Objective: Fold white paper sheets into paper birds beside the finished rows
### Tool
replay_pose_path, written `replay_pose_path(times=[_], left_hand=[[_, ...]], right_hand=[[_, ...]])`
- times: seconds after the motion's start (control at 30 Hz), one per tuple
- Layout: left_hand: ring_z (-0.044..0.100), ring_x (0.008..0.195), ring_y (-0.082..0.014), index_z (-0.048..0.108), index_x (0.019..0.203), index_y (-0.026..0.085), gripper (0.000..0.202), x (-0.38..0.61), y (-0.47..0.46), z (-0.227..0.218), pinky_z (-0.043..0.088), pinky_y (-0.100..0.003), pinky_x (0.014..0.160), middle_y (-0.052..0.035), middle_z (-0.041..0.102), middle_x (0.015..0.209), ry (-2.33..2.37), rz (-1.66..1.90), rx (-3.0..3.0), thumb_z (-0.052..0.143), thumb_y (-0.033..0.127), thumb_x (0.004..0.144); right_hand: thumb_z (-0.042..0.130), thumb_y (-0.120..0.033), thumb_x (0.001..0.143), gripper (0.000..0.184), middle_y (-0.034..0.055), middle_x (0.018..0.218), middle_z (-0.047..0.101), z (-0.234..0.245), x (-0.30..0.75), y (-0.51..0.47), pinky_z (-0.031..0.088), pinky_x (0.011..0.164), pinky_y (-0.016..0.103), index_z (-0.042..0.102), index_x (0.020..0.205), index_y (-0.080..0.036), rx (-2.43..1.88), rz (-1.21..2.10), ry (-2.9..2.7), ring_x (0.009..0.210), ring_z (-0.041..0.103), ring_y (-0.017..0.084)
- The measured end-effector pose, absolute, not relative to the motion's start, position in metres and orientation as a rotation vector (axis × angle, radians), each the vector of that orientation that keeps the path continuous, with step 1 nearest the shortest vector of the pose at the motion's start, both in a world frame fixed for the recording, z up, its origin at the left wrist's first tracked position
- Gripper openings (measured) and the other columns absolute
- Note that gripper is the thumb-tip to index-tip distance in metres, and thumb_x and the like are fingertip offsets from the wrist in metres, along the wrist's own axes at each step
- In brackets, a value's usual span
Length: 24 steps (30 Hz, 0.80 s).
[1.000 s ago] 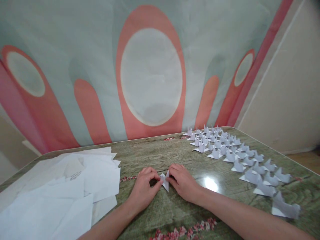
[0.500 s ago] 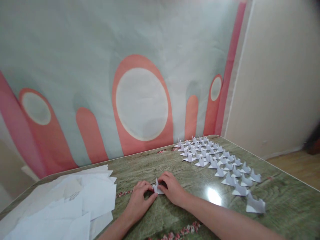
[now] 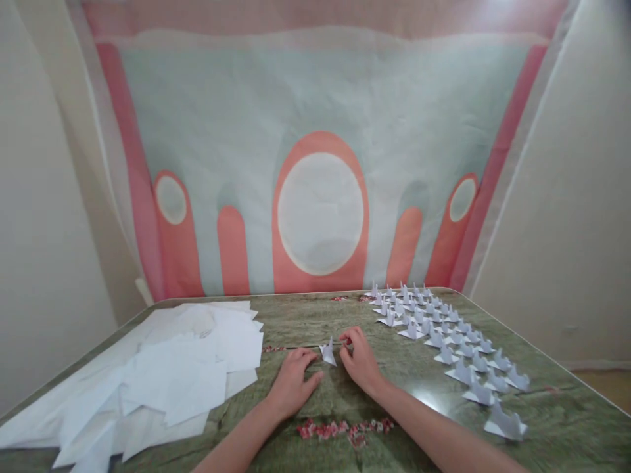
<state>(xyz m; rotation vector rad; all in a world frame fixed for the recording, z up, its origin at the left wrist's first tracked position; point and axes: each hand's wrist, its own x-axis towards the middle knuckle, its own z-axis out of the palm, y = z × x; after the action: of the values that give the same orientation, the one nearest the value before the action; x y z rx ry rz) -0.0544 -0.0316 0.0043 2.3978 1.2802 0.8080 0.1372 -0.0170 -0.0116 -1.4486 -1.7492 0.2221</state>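
Observation:
A small white folded paper crane [image 3: 328, 353] stands on the green table between my two hands. My left hand [image 3: 294, 380] rests just left of it, thumb and fingers apart, holding nothing. To the right of the crane, my right hand [image 3: 359, 355] is raised a little with curled fingers spread, and a gap shows between it and the paper. Neither hand appears to grip the crane. Several rows of similar paper cranes [image 3: 463, 373] stand along the right side of the table.
A spread pile of white paper sheets [image 3: 182, 374] covers the left part of the table [image 3: 296, 315]. Beyond the far edge hangs a printed backdrop [image 3: 320, 92] with coral arches. Pink flower patterns [image 3: 345, 429] decorate the tabletop.
Both hands have let go of the paper crane and drawn apart, leaving it standing on the table. The camera view has turned leftward and levelled.

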Motion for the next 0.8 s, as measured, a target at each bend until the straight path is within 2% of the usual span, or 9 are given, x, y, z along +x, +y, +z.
replay_pose_path(times=[0.1, 0.23, 0.33, 0.43, 0.57, 0.67, 0.8], left_hand=[[0.049, 0.101, -0.0229, 0.059, 0.106, 0.020, 0.029, -0.054, -0.037, -0.002, 0.037, -0.038, 0.092, -0.0076, 0.057, 0.105, 1.311, 0.871, 2.372, 0.055, 0.025, 0.078], [0.048, 0.100, -0.0217, 0.059, 0.104, 0.020, 0.026, -0.055, -0.040, -0.008, 0.037, -0.038, 0.092, -0.0068, 0.056, 0.103, 1.316, 0.920, 2.357, 0.052, 0.019, 0.079], [0.048, 0.099, -0.0210, 0.058, 0.102, 0.019, 0.024, -0.057, -0.039, -0.010, 0.038, -0.037, 0.091, -0.0071, 0.055, 0.102, 1.315, 0.945, 2.350, 0.050, 0.018, 0.080], [0.048, 0.099, -0.0203, 0.059, 0.102, 0.019, 0.023, -0.058, -0.039, -0.011, 0.038, -0.035, 0.091, -0.0066, 0.056, 0.101, 1.298, 0.959, 2.353, 0.049, 0.017, 0.080], [0.049, 0.097, -0.0197, 0.060, 0.099, 0.020, 0.022, -0.058, -0.040, -0.010, 0.038, -0.034, 0.090, -0.0059, 0.057, 0.099, 1.288, 0.974, 2.348, 0.050, 0.017, 0.080], [0.050, 0.096, -0.0194, 0.061, 0.098, 0.019, 0.020, -0.058, -0.040, -0.009, 0.038, -0.033, 0.089, -0.0061, 0.058, 0.098, 1.294, 0.983, 2.334, 0.050, 0.020, 0.082], [0.052, 0.091, -0.0188, 0.063, 0.092, 0.019, 0.021, -0.057, -0.041, -0.007, 0.039, -0.031, 0.083, -0.0051, 0.060, 0.092, 1.306, 0.969, 2.324, 0.049, 0.032, 0.084]], right_hand=[[0.053, -0.022, 0.075, 0.004, 0.0044, 0.079, 0.057, -0.008, 0.128, -0.027, 0.040, 0.070, 0.031, 0.052, 0.077, -0.019, -1.560, 0.178, -1.809, 0.076, 0.054, 0.020], [0.053, -0.047, 0.076, 0.030, 0.0069, 0.073, 0.061, -0.003, 0.112, -0.028, 0.038, 0.072, 0.034, 0.055, 0.068, -0.018, -1.724, 0.109, -1.865, 0.076, 0.057, 0.023], [0.046, -0.054, 0.078, 0.041, 0.0117, 0.076, 0.065, -0.001, 0.103, -0.020, 0.036, 0.076, 0.037, 0.060, 0.068, -0.016, -1.831, 0.063, -1.876, 0.079, 0.059, 0.026], [0.045, -0.046, 0.081, 0.038, 0.0150, 0.080, 0.067, -0.003, 0.100, -0.014, 0.035, 0.077, 0.038, 0.064, 0.072, -0.014, -1.908, 0.030, -1.878, 0.081, 0.061, 0.027], [0.047, -0.029, 0.081, 0.024, 0.0137, 0.082, 0.067, -0.007, 0.109, -0.013, 0.036, 0.072, 0.032, 0.065, 0.075, -0.013, -1.931, 0.012, -1.906, 0.078, 0.062, 0.023], [0.048, -0.026, 0.081, 0.020, 0.0097, 0.078, 0.066, -0.009, 0.117, -0.019, 0.037, 0.067, 0.027, 0.062, 0.073, -0.014, -1.866, 0.016, -1.959, 0.075, 0.061, 0.020], [0.049, -0.026, 0.083, 0.018, 0.0043, 0.075, 0.062, -0.009, 0.121, -0.035, 0.037, 0.066, 0.022, 0.057, 0.069, -0.017, -1.719, 0.029, -2.048, 0.073, 0.057, 0.016]])
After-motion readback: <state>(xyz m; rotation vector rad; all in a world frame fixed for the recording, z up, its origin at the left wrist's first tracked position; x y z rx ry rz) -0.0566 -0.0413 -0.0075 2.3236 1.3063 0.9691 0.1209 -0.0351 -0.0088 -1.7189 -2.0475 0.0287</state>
